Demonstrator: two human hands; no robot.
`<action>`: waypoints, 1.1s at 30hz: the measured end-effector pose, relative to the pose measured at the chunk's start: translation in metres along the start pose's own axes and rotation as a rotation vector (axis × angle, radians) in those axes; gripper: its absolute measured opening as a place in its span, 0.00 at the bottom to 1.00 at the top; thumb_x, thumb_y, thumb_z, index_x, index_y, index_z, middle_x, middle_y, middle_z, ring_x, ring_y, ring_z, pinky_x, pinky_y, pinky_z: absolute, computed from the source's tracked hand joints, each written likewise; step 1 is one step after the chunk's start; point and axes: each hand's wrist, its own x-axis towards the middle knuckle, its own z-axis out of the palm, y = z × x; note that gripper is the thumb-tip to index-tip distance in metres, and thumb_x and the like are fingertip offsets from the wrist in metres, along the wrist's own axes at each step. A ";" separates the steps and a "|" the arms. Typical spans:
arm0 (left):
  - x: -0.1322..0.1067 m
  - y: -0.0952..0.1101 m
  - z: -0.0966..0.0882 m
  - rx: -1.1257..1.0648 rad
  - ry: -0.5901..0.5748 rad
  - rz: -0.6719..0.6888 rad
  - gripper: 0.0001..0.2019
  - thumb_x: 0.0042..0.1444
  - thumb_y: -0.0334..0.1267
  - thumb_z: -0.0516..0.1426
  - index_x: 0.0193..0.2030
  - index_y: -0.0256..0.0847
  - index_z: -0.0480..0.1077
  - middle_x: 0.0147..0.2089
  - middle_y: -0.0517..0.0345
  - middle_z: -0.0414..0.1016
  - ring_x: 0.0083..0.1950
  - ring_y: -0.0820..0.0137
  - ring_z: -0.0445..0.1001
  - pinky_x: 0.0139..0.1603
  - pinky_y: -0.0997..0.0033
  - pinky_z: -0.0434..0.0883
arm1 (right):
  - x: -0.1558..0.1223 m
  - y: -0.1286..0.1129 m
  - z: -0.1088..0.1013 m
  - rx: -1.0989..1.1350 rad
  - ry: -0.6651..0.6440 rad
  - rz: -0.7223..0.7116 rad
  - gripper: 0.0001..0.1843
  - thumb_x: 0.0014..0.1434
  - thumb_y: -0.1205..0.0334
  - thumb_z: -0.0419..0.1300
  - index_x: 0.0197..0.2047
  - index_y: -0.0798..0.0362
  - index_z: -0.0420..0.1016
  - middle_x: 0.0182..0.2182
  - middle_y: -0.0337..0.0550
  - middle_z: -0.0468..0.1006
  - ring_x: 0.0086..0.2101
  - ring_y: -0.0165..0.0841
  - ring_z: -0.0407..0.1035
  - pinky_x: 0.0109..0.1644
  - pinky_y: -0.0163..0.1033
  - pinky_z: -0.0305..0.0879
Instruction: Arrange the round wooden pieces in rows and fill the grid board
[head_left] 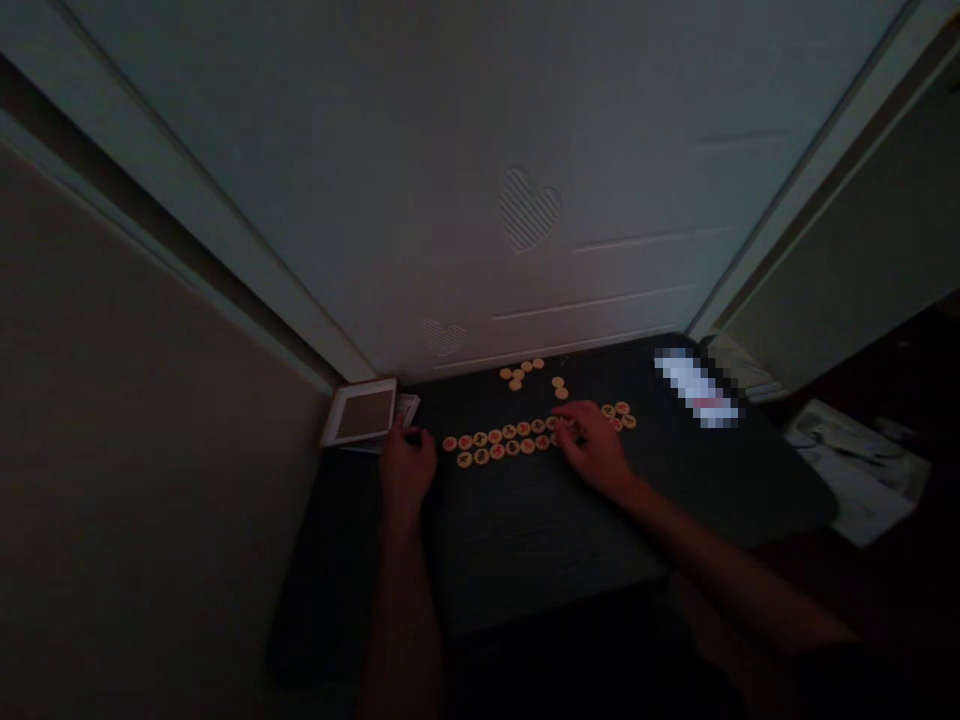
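Note:
Two rows of round wooden Chinese chess pieces [511, 440] with red and dark characters lie side by side on the dark tabletop [525, 540]. My right hand [598, 448] is over the right part of these rows, its thumb and fingers curled around a Chinese chess piece [553, 424]; the palm hides several others. My left hand [407, 465] rests just left of the rows, thumb and fingers apart, with nothing seen in it. Its fingertips are close to a shallow open box [364, 412]; whether they touch it is unclear in the dim light.
Behind the rows lie several loose pieces [517, 374] and a touching pair [560, 388]. A bright, pixelated phone-like object [696, 388] lies at the right. A white panel with raised hearts [529, 210] borders the far edge. Beyond the right edge is a pale box [862, 475].

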 end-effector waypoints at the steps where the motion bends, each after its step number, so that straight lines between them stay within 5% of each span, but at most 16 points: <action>1: 0.001 -0.001 0.002 -0.005 0.013 0.010 0.26 0.59 0.41 0.56 0.62 0.33 0.65 0.53 0.41 0.78 0.54 0.54 0.76 0.58 0.56 0.70 | 0.009 0.004 0.000 -0.029 -0.016 0.016 0.12 0.64 0.63 0.59 0.50 0.49 0.77 0.45 0.48 0.79 0.48 0.41 0.72 0.54 0.49 0.69; 5: 0.002 -0.005 0.005 -0.063 0.039 0.035 0.24 0.58 0.42 0.56 0.60 0.36 0.67 0.54 0.43 0.76 0.45 0.60 0.78 0.55 0.58 0.72 | 0.057 0.024 0.003 -0.183 -0.115 0.071 0.14 0.65 0.62 0.58 0.53 0.54 0.76 0.48 0.51 0.78 0.50 0.41 0.71 0.59 0.48 0.65; 8: 0.002 -0.004 0.004 -0.121 0.046 0.041 0.17 0.59 0.42 0.56 0.52 0.38 0.71 0.47 0.48 0.79 0.37 0.64 0.77 0.47 0.61 0.73 | 0.092 0.035 0.013 -0.384 -0.324 0.095 0.18 0.67 0.62 0.57 0.58 0.55 0.73 0.54 0.52 0.77 0.55 0.42 0.69 0.62 0.46 0.61; 13: -0.001 0.005 -0.001 -0.172 0.088 0.046 0.11 0.60 0.43 0.55 0.43 0.40 0.72 0.35 0.55 0.77 0.34 0.65 0.76 0.41 0.65 0.72 | 0.125 0.040 0.033 -0.454 -0.458 0.082 0.15 0.64 0.63 0.59 0.53 0.56 0.78 0.52 0.54 0.80 0.53 0.42 0.71 0.59 0.41 0.62; 27: -0.016 0.023 0.009 -0.282 -0.006 0.227 0.13 0.63 0.46 0.54 0.48 0.43 0.74 0.35 0.58 0.79 0.29 0.70 0.74 0.33 0.71 0.69 | 0.132 0.050 0.041 -0.452 -0.482 0.091 0.14 0.66 0.67 0.56 0.52 0.58 0.78 0.48 0.55 0.81 0.48 0.40 0.74 0.54 0.39 0.64; 33: -0.025 0.035 0.009 -0.344 -0.066 0.278 0.13 0.63 0.46 0.55 0.47 0.44 0.75 0.34 0.58 0.79 0.28 0.71 0.75 0.31 0.72 0.70 | 0.115 0.027 0.031 -0.308 -0.403 0.035 0.14 0.67 0.63 0.58 0.54 0.54 0.76 0.49 0.50 0.81 0.48 0.38 0.74 0.55 0.40 0.67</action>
